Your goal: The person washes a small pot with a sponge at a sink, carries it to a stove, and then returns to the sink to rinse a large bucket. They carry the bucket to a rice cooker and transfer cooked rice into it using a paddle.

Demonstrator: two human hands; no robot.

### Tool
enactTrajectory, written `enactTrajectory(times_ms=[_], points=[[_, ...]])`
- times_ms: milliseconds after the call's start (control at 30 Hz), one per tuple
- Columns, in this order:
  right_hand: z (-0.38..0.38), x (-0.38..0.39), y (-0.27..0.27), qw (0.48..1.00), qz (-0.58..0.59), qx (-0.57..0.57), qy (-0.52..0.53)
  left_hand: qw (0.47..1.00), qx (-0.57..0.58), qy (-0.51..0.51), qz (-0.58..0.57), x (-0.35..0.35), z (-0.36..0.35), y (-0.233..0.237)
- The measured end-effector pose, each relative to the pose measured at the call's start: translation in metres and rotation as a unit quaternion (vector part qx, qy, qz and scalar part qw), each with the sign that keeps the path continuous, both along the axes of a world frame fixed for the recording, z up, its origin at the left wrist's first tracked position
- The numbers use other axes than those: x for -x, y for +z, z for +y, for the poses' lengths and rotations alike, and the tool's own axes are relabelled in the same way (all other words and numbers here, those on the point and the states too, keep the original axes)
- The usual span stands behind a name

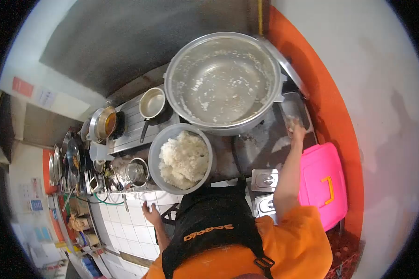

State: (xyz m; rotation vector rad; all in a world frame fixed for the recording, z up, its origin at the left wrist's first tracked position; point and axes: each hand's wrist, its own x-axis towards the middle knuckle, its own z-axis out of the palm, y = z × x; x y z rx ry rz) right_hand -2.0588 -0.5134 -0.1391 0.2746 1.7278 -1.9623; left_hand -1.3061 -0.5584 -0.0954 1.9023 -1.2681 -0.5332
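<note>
My right hand (295, 129) reaches forward to the near edge of a small rectangular metal tray (294, 106) at the back right of the steel counter; it is too blurred to tell whether it grips anything. My left hand (150, 214) hangs beside my black apron over the white tiled floor, fingers apart, holding nothing. A huge metal pot (223, 79) smeared with rice residue stands in front of me. Just below it sits a grey bowl (164, 179) heaped with cooked white rice (184, 158).
A small empty saucepan (152, 103) and a pot of orange sauce (106, 122) stand to the left on a stove. Two lidded steel containers (264, 179) sit near my right elbow. A pink lidded bin (323, 183) stands at the right against the orange wall.
</note>
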Motion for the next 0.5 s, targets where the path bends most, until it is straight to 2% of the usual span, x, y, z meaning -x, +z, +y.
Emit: enactTrajectory(times_ms=[33, 67, 100, 133, 167, 200, 233, 267, 333, 367, 400, 433, 467, 500], points=[[0.001, -0.009, -0.001, 0.996, -0.013, -0.067, -0.061, 0.999, 0.019, -0.029, 0.02, 0.003, -0.01, -0.006], [0.006, -0.028, -0.002, 0.971, 0.121, -0.187, -0.089, 0.999, -0.007, -0.037, 0.028, 0.013, -0.02, 0.0], [0.012, -0.059, 0.013, 0.924, 0.18, -0.334, -0.055, 0.997, -0.041, -0.047, 0.048, 0.039, -0.027, 0.025], [0.017, -0.096, 0.041, 0.954, 0.159, -0.251, -0.026, 0.995, -0.049, -0.078, 0.032, 0.06, -0.038, 0.046], [0.017, -0.132, 0.043, 0.948, 0.185, -0.257, -0.027, 0.989, -0.056, -0.139, 0.012, 0.068, -0.055, 0.054], [0.02, -0.15, -0.012, 0.919, 0.275, -0.282, -0.014, 0.973, -0.009, -0.219, -0.078, 0.052, -0.078, 0.036], [0.017, -0.182, -0.02, 0.936, 0.233, -0.254, 0.072, 0.971, -0.016, -0.237, -0.002, 0.065, -0.1, 0.043], [0.012, -0.211, -0.049, 0.949, 0.204, -0.169, 0.172, 0.95, 0.037, -0.273, -0.145, 0.054, -0.126, 0.025], [-0.018, -0.284, 0.04, 0.931, 0.011, -0.048, 0.363, 0.944, 0.001, -0.278, -0.178, 0.06, -0.173, 0.016], [-0.032, -0.316, 0.046, 0.928, 0.01, -0.053, 0.37, 0.936, -0.023, -0.291, -0.195, 0.06, -0.189, 0.012], [-0.045, -0.334, 0.014, 0.886, 0.186, -0.128, 0.405, 0.929, -0.024, -0.315, -0.191, 0.06, -0.203, 0.01], [-0.057, -0.35, 0.03, 0.849, 0.244, -0.205, 0.422, 0.915, -0.128, -0.326, -0.198, 0.064, -0.222, 0.01], [-0.067, -0.363, 0.031, 0.829, 0.277, -0.269, 0.405, 0.885, -0.228, -0.342, -0.216, 0.069, -0.246, 0.013], [-0.078, -0.375, 0.028, 0.822, 0.264, -0.304, 0.403, 0.864, -0.215, -0.393, -0.231, 0.088, -0.277, 0.015]])
